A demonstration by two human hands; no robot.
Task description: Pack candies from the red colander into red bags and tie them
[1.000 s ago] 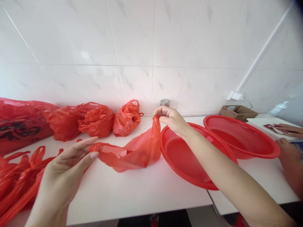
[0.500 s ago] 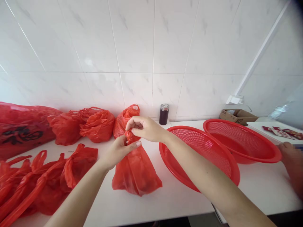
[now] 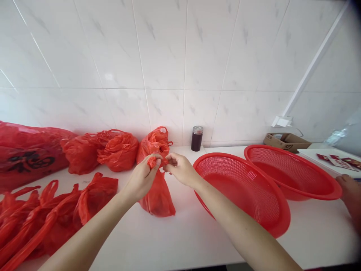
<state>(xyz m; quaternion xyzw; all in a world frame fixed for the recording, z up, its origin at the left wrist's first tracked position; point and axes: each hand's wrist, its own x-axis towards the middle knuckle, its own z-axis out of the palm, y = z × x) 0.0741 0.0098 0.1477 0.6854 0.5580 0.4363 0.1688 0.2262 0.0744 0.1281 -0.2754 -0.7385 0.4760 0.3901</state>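
Bag (image 3: 158, 195) on the tabletop (image 3: 172, 241): I see my left hand (image 3: 143, 176) and right hand (image 3: 181, 170) each pinching its top. Two baskets (image 3: 248, 195) (image 3: 293, 174) sit toward the right edge, one can (image 3: 196, 138) at the back.

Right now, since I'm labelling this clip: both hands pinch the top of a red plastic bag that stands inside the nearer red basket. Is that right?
Not quite. The left hand and right hand do pinch the top of the red plastic bag, but it stands on the white counter, left of the nearer red basket, not inside it. The head view shows this.
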